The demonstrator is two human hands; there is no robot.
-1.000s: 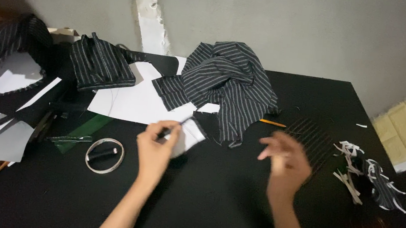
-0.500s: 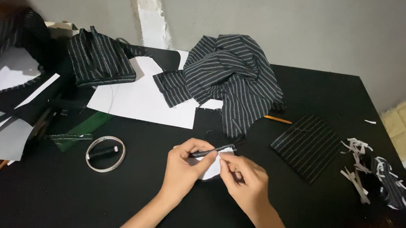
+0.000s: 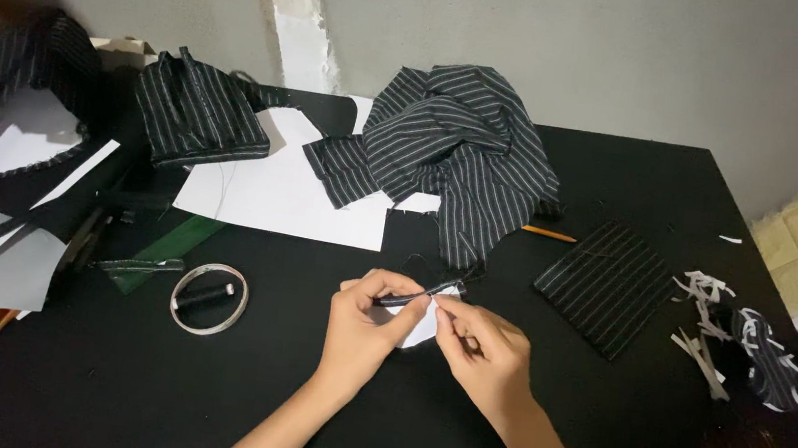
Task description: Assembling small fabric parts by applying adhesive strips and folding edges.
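Fingers of my left hand [image 3: 363, 334] pinch a thin black pen [image 3: 419, 295]; my right hand [image 3: 484, 356] grips a small white paper piece [image 3: 420, 327] at its edge, low centre on the black table [image 3: 593, 442]. Paper looks light and floppy, best held near the edge. Both wrists angle inward. Tape ring [image 3: 208, 298] lies left, striped cloth [image 3: 465, 157] beyond.

Matt black table [image 3: 593, 442]; soft striped cloth [image 3: 466, 152]; smooth white paper [image 3: 284, 192].

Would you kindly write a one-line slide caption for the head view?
Both hands, left hand and right hand, pinch a small white piece and dark pen over a black table.
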